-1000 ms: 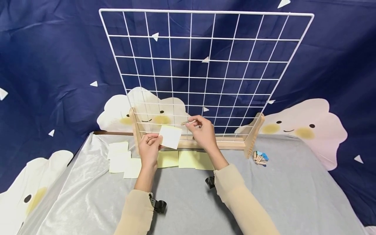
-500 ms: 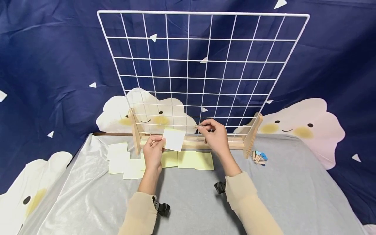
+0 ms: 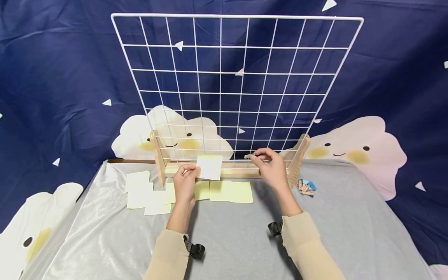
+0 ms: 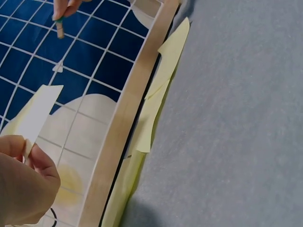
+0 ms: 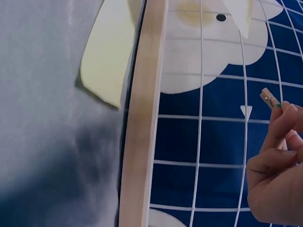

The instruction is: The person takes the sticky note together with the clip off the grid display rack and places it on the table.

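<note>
My left hand (image 3: 185,182) pinches a pale sticky note (image 3: 210,167) by its left edge, in front of the lower part of the white wire grid (image 3: 220,93). To the right, my right hand (image 3: 273,169) pinches a small wooden clothespin (image 3: 249,156) between thumb and fingertips. The right wrist view shows the clothespin (image 5: 269,98) pointing away from the fingers, with a bit of green at the fingertips. Seen from the left wrist, the sticky note (image 4: 40,111) stands tilted, with the grid behind it.
Yellow sticky notes (image 3: 231,191) lie in a row before the grid's wooden base (image 3: 238,172). Paler notes (image 3: 140,194) overlap at the left. A small pile of clothespins (image 3: 306,188) with blue pieces lies by the right wooden support (image 3: 300,159). Grey cloth (image 3: 238,241) covers the table.
My right hand has moved right and slightly down with the clothespin, farther from the note. My left hand has shifted a little right with the sticky note.
</note>
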The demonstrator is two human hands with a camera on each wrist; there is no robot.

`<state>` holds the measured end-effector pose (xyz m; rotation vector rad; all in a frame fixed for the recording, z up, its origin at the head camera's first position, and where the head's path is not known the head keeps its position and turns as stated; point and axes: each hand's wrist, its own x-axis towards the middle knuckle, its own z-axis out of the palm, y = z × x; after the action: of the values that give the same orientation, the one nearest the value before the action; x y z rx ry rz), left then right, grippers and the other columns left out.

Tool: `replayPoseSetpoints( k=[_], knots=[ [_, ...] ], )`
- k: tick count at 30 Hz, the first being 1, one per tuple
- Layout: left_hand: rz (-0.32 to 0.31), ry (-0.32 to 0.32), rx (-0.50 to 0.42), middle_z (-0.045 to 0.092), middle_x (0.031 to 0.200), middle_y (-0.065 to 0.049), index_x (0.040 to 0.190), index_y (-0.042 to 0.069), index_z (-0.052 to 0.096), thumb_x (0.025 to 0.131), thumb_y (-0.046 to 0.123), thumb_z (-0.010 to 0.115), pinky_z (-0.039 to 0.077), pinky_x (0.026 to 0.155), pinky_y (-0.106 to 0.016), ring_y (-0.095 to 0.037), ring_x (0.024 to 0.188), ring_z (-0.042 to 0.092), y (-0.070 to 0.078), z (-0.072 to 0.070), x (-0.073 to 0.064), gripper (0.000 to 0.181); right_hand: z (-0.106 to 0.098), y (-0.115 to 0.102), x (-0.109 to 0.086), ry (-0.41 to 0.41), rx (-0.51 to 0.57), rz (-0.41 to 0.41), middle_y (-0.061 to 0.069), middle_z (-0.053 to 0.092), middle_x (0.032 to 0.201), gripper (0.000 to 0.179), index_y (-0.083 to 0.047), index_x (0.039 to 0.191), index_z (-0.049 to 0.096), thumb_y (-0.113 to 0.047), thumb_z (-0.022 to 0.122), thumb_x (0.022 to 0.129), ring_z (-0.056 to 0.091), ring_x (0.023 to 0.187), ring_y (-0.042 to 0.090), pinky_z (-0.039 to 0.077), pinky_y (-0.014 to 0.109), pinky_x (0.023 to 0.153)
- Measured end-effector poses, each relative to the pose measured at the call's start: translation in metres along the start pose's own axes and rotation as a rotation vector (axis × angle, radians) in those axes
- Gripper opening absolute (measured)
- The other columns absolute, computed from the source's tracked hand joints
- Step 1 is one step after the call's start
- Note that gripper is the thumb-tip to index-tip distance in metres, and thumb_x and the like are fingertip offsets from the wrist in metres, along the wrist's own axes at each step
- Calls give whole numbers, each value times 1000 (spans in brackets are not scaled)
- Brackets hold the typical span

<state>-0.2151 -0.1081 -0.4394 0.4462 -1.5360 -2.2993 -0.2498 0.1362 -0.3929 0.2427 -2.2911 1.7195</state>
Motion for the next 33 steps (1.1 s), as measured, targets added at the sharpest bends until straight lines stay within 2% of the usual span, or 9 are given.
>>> replayPoseSetpoints(
  k=[7, 14, 21, 27, 33],
  knots=[
    [-20, -26, -7, 66, 77, 1, 91, 1, 58, 91, -7, 69, 49, 64, -21, -9, 69, 57, -2, -1, -1, 13, -17, 9, -5, 13, -8, 27, 3, 62, 73, 16, 5, 100, 68, -6, 75, 91, 55, 44, 21, 47, 22, 45],
    [-11, -51, 0, 65, 79, 1, 92, 0, 59, 91, -7, 68, 50, 64, -21, -10, 69, 57, -3, 0, -2, 12, -37, 18, -8, 62, -25, 46, 6, 65, 74, 17, 7, 101, 68, -5, 75, 91, 52, 43, 12, 48, 21, 45],
    [-24, -73, 5, 64, 80, 0, 94, -2, 60, 87, -13, 68, 52, 64, -22, -9, 70, 60, -5, 3, -3, 15, -50, 24, -6, 105, -7, 78, -4, 64, 69, 18, 8, 102, 67, -4, 75, 91, 51, 44, 7, 48, 20, 45],
    [-26, -91, 9, 64, 79, 0, 94, -2, 60, 86, -14, 68, 52, 65, -22, -9, 70, 60, -8, 7, -4, 17, -59, 25, -6, 131, -25, 100, -4, 63, 71, 22, 9, 104, 67, -6, 76, 91, 53, 45, 9, 49, 21, 44],
    [-46, -111, 22, 63, 80, -1, 95, -2, 61, 85, -14, 69, 54, 67, -23, -9, 71, 61, -11, 10, -6, 18, -68, 25, -9, 122, -50, 145, -3, 62, 75, 25, 6, 109, 66, -10, 75, 92, 56, 45, 13, 45, 22, 40]
  ],
)
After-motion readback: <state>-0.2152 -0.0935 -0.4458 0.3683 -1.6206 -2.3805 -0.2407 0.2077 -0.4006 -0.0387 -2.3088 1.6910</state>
